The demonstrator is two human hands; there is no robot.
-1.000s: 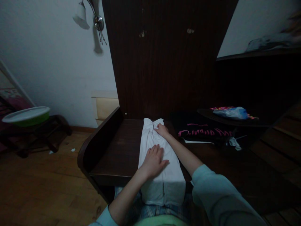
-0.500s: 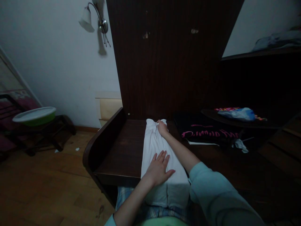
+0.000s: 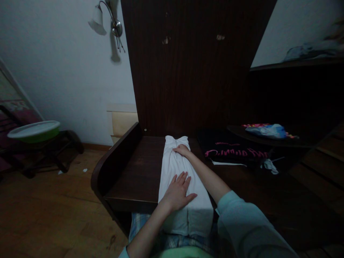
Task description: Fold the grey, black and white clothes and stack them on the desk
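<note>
A long, narrow white folded garment (image 3: 172, 168) lies lengthwise on the dark wooden bench top, its near end hanging over the front edge toward my lap. A seam runs down the hanging part. Flat on the middle of the cloth rests my left hand (image 3: 179, 191), fingers stretched and thumb spread to the right. Closer to the far end, my right hand (image 3: 182, 149) is closed, its fingers bent and pinching the fabric, with creases running from there toward me. Which kind of garment it is, I cannot tell.
A raised wooden side panel (image 3: 113, 159) bounds the bench on the left, and a tall dark panel (image 3: 188, 82) stands behind. To the right lie a black bag with pink lettering (image 3: 239, 153) and a small shelf bearing a blue-white packet (image 3: 266, 131). A green basin (image 3: 37, 133) sits far left.
My right hand has come back toward me and slightly left from the garment's far end. The left hand stays flat on the cloth. The view has shifted slightly.
</note>
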